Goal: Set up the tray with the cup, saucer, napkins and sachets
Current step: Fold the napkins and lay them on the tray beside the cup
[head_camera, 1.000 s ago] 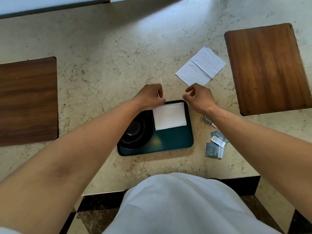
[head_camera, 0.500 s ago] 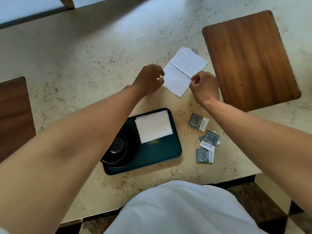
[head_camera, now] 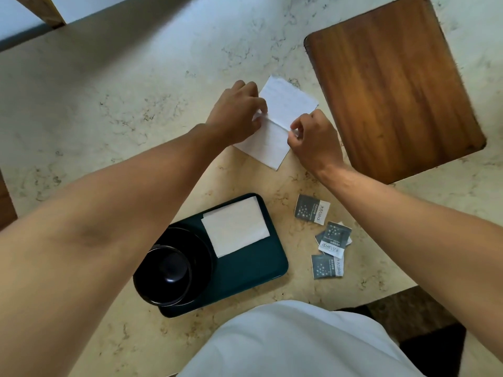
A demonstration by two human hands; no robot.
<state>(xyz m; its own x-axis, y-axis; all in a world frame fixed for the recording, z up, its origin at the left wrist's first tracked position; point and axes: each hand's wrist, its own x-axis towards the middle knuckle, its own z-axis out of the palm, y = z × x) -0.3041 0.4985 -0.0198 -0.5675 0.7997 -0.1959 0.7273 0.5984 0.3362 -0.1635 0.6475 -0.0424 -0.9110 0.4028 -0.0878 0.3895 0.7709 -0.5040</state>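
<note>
Two hands work on the desk: our left hand and right hand each pinch the open napkin at its fold, beyond the tray with cup.

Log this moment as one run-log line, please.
left hand: pinching unfolded napkin | right hand: pinching it | tray: cup, saucer, folded napkin | sachets: on table
</note>
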